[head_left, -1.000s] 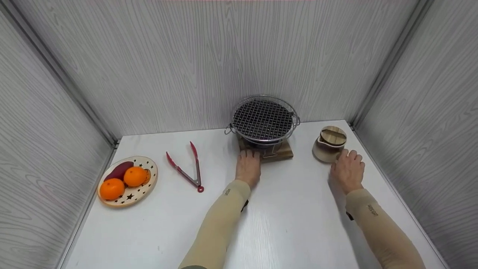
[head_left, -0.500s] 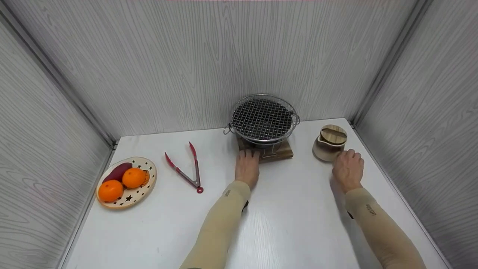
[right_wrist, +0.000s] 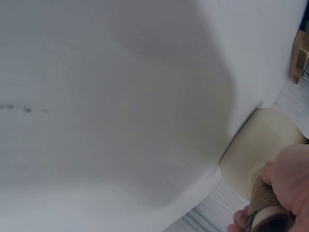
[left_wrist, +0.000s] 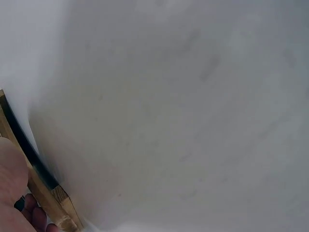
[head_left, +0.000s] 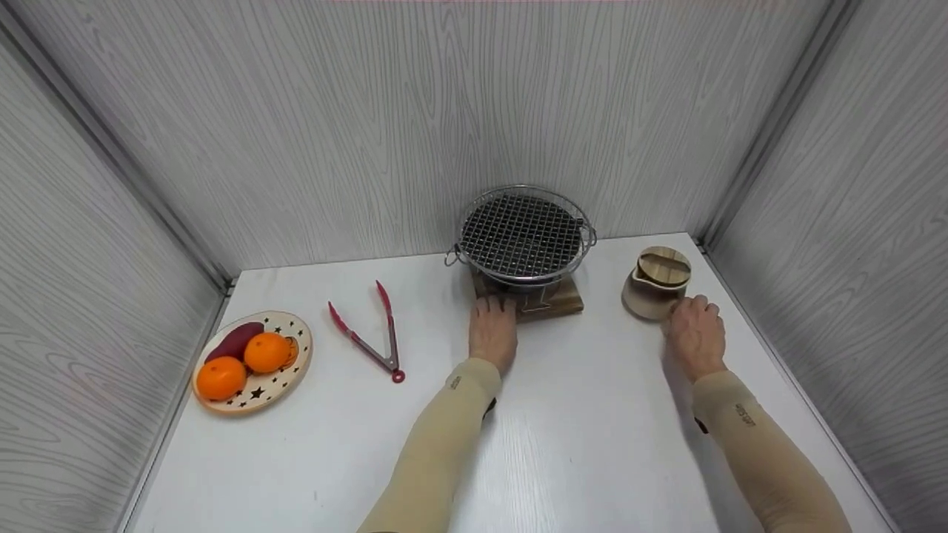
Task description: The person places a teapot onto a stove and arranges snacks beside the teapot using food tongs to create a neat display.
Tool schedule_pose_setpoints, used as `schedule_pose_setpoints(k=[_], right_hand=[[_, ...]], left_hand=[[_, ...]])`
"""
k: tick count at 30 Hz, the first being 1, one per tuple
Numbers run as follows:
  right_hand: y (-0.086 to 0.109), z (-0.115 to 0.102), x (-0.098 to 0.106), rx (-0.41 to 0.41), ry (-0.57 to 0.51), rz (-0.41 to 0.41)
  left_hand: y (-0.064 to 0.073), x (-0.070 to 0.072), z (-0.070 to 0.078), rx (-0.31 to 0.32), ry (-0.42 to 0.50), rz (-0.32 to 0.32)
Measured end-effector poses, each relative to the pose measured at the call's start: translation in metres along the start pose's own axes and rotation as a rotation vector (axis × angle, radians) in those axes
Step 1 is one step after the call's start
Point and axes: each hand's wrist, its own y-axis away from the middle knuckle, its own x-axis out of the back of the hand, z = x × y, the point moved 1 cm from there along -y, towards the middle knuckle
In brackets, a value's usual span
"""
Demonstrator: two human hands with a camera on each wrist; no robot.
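My left hand (head_left: 494, 334) grips the front left edge of a wooden base (head_left: 552, 303) under a small round tabletop grill (head_left: 522, 237) with a wire mesh top. In the left wrist view the thumb and fingers lie along that wooden base (left_wrist: 46, 198). My right hand (head_left: 696, 337) holds the handle of a brown and cream pitcher (head_left: 648, 300), which stands upright with a wooden lid (head_left: 664, 266). The right wrist view shows the fingers curled around the rope-wrapped handle (right_wrist: 264, 199), beside the pale body. The head view hides most of that handle behind the hand.
Red-tipped tongs (head_left: 374, 348) lie spread on the white table, left of the grill. Farther left, a star-patterned plate (head_left: 278, 381) carries two oranges (head_left: 221, 378) and a purple sweet potato (head_left: 235, 341). Grey wood-grain walls (head_left: 333, 133) enclose the table at the back and sides.
My right hand has shifted slightly and its fingers look drawn closer together at the pitcher's handle. My left hand stays on the wooden base. Grill, tongs and plate keep their places.
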Motion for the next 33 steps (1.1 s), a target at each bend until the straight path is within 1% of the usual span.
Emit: schedule_pose_setpoints(k=[4, 8, 12, 17, 22, 27, 33], right_hand=[[-0.0020, 0.0002, -0.0010, 0.015, -0.010, -0.018], [-0.0028, 0.0011, 0.0001, 0.007, 0.004, -0.024], [-0.0022, 0.0022, 0.0007, 0.012, 0.024, -0.009], [-0.0022, 0.0053, 0.0011, 0.020, 0.020, 0.009], [-0.0031, 0.0081, 0.0029, -0.001, 0.002, -0.024], [-0.0031, 0.0086, 0.0037, 0.001, -0.007, -0.048], [-0.0022, 0.0087, 0.0023, 0.004, 0.001, -0.059]], left_hand=[[-0.0004, 0.0009, -0.0003, 0.011, -0.010, -0.005], [-0.0008, 0.0017, 0.0015, 0.020, -0.001, -0.005], [-0.0006, 0.0012, 0.0034, 0.032, 0.035, -0.002], [-0.0016, -0.0001, 0.0048, 0.047, 0.045, -0.008], [-0.0030, 0.0000, 0.0053, 0.055, 0.045, -0.007], [-0.0015, 0.0005, 0.0033, 0.051, 0.049, 0.004], [-0.0004, 0.0024, -0.0005, 0.050, 0.070, -0.015]])
